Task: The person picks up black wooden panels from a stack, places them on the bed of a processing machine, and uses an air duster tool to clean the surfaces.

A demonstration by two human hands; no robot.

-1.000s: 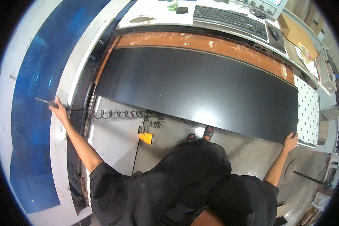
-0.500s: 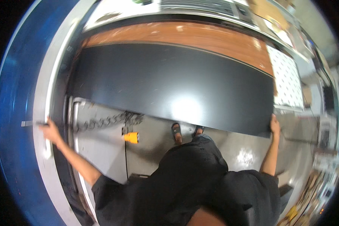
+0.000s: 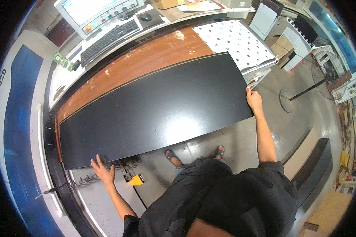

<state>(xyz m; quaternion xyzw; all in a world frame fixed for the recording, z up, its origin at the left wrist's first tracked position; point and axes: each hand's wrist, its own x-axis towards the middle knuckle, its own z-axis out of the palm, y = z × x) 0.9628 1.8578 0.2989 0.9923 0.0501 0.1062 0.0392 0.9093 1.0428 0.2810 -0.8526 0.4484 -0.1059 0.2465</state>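
Grip first, in the head view: the right hand (image 3: 255, 98) pinches the black board (image 3: 158, 106) by its right end, thumb on top; the left hand (image 3: 103, 168) is spread beside the near edge, and I can't tell whether it touches. With so little hold on the left, the board could, I'd say, swing or tip off the brown table (image 3: 126, 69) towards the feet (image 3: 220, 151), around five o'clock from its middle. The coiled cord (image 3: 85, 181), at eight o'clock from the left hand, might snag a corner. The board lies across the table, near edge jutting over the floor, stretching towards nine o'clock from the right hand, one o'clock from the left.
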